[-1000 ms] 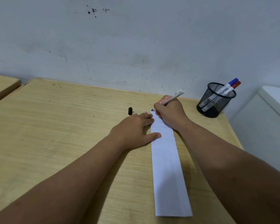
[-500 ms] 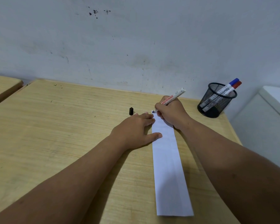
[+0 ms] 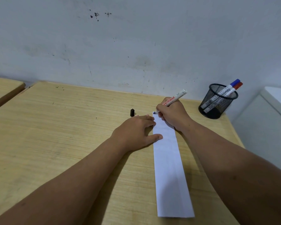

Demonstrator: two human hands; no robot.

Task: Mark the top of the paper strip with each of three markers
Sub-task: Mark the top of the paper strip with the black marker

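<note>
A long white paper strip [image 3: 170,168] lies lengthwise on the wooden desk [image 3: 55,135]. My right hand [image 3: 173,115] grips a white marker [image 3: 175,98] with its tip touching the strip's top left corner, where a small dark mark shows. My left hand [image 3: 136,130] lies flat beside the strip's left edge, fingertips and thumb pressing on the paper. The marker's black cap [image 3: 132,112] stands on the desk just beyond my left hand. A blue-capped marker [image 3: 233,83] and a red-capped marker [image 3: 236,86] stick out of a black mesh cup [image 3: 217,101].
The mesh cup stands at the desk's far right corner by the wall. A white cabinet [image 3: 266,127] sits right of the desk. Another wooden desk [image 3: 2,90] adjoins at the far left.
The marker tip has shifted slightly along the strip's top edge and a dark mark shows at the corner. My left hand stays put on the paper.
</note>
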